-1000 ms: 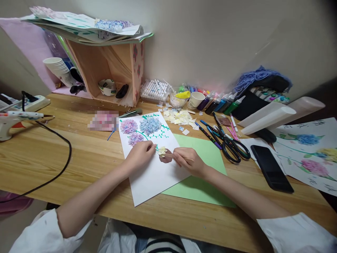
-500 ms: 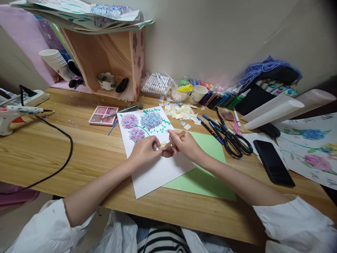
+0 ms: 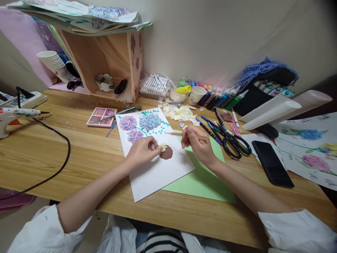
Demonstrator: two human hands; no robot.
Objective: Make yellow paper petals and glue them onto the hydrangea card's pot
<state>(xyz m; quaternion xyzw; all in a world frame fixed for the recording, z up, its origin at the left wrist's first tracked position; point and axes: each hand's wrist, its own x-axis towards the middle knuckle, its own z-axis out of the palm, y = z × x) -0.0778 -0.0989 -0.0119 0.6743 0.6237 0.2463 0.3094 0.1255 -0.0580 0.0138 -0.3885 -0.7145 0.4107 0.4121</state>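
My left hand [image 3: 143,151] pinches the left edge of a round brown paper piece [image 3: 166,153], over the white sheet. Small pale yellow paper petals [image 3: 163,147] sit at the disc's upper left, by my left fingertips. To the right, my right hand [image 3: 196,142] is closed around a thin brown stick [image 3: 203,138], apart from the disc. Its exact kind is unclear. The white sheet [image 3: 158,181] carries purple and blue flower clusters [image 3: 150,121] with green painted stems, and overlaps a green sheet [image 3: 202,182].
Pale yellow paper scraps [image 3: 180,113] lie behind the sheet. Scissors [image 3: 233,146], pens and a phone [image 3: 272,163] are at right. Paint bottles [image 3: 238,100] and a paper cup [image 3: 197,95] stand at the back. A glue gun [image 3: 18,117] with its cord is at left.
My right hand has pulled away to the right from the disc, carrying the stick. The brown disc and yellow petals now show more fully. My left hand stays almost in place.
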